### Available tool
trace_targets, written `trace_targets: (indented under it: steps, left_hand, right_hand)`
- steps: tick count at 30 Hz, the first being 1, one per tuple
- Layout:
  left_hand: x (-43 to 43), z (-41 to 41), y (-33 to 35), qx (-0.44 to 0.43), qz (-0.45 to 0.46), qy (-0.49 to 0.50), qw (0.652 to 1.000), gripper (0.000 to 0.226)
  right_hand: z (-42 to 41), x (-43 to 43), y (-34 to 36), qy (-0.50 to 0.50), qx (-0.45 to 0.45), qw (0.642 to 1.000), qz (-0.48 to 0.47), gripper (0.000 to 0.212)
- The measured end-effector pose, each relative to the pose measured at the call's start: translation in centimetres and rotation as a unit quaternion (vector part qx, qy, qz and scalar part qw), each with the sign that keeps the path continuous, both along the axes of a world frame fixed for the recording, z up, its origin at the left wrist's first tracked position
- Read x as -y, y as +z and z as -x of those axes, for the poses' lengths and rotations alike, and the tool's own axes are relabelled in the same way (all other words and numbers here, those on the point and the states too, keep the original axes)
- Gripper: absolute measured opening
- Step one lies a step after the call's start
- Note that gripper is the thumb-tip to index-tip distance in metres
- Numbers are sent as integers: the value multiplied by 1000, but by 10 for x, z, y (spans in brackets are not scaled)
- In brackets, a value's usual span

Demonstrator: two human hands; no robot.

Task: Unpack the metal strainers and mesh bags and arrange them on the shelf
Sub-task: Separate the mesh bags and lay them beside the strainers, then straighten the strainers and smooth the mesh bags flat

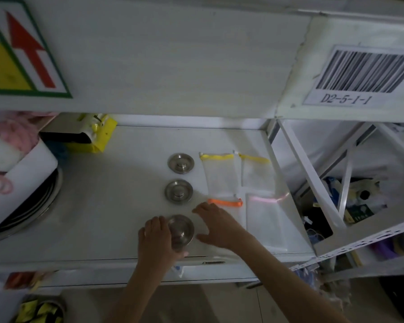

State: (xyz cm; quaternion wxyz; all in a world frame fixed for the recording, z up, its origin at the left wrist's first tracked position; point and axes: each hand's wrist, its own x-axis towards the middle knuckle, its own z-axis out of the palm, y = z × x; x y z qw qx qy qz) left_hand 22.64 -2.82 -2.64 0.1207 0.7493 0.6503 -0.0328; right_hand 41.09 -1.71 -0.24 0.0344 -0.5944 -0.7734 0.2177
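Note:
Three round metal strainers stand in a column on the white shelf [117, 206]: a far one [180, 163], a middle one [178, 190] and a near one [182, 230]. My left hand [155, 241] grips the near strainer from its left side. My right hand [216, 226] rests flat, fingers apart, on a white mesh bag with an orange band [226, 202]. Two yellow-banded mesh bags [221, 174] [257, 173] lie behind it. A pink-banded bag [266, 220] lies to its right.
A stack of round metal pans [30, 210] under white paper fills the shelf's left end. A yellow package [98, 136] sits at the back left. A barcode label [362, 75] marks the upper beam. The neighbouring bay on the right holds clutter [350, 206].

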Motion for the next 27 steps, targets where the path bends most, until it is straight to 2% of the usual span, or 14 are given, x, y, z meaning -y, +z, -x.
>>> trace_targets:
  steps: [2,5,11,15,18,21,24,27]
  left_hand:
    - [-4,4,-3,25,24,1,999,112]
    - [-10,8,-4,81,31,0,996,98]
    - [-20,15,-6,134,50,-5,990,85]
    - [-29,21,-8,154,58,-20,986,78]
    - [-32,23,-10,147,48,-31,988,85]
    - [-31,28,-15,164,62,-38,984,104]
    - [-25,32,-20,222,70,-5,973,125]
    - [-23,33,-26,260,57,18,964,121]
  right_hand:
    - [13,4,-8,16,-11,999,32,80]
    - [25,7,-17,12,-36,999,25,86]
    - [35,8,-30,-29,-73,997,-6,72]
    - [39,9,-34,-39,-75,996,-20,72]
    - [36,2,-31,-38,-98,994,25,72]
    - [34,-16,-18,-109,-167,979,32,61]
    - [39,-44,-13,-192,-183,964,-26,72]
    - [47,-69,-22,-224,-175,958,-29,96]
